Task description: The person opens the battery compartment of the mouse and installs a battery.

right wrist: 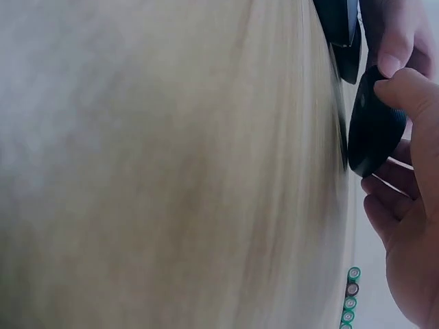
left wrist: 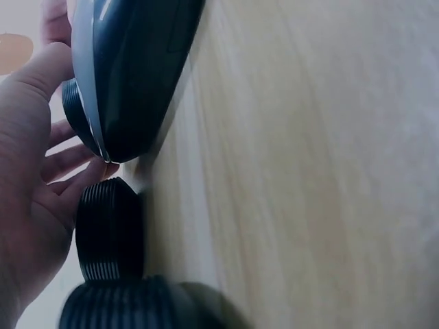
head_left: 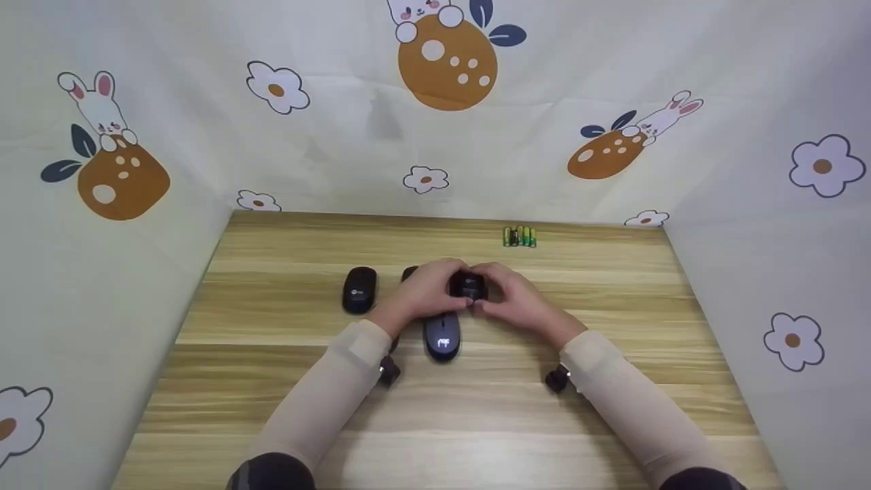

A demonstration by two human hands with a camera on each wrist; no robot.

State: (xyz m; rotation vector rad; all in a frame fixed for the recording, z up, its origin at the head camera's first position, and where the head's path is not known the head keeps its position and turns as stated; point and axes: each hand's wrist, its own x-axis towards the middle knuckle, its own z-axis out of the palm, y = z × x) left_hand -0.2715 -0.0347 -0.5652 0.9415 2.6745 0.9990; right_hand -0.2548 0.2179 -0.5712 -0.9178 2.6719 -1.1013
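Observation:
Between both hands, a black computer mouse [head_left: 469, 286] is held just off the table, tilted up. My left hand [head_left: 435, 289] grips its left side and my right hand [head_left: 514, 296] grips its right side. In the right wrist view both thumbs press on the mouse [right wrist: 374, 130], and the fingers of the right hand [right wrist: 411, 199] curve round its far side. A grey-blue mouse [head_left: 442, 337] lies just below the left hand. It looms large as a dark mouse [left wrist: 137, 68] in the left wrist view, beside the left hand [left wrist: 34, 178].
Another black mouse [head_left: 359, 290] lies to the left. Part of a dark mouse [head_left: 409, 273] shows behind the left hand. Several green and dark batteries [head_left: 520, 237] stand in a row near the back edge of the wooden table [head_left: 599, 272]. Patterned cloth walls [head_left: 340, 150] enclose the table.

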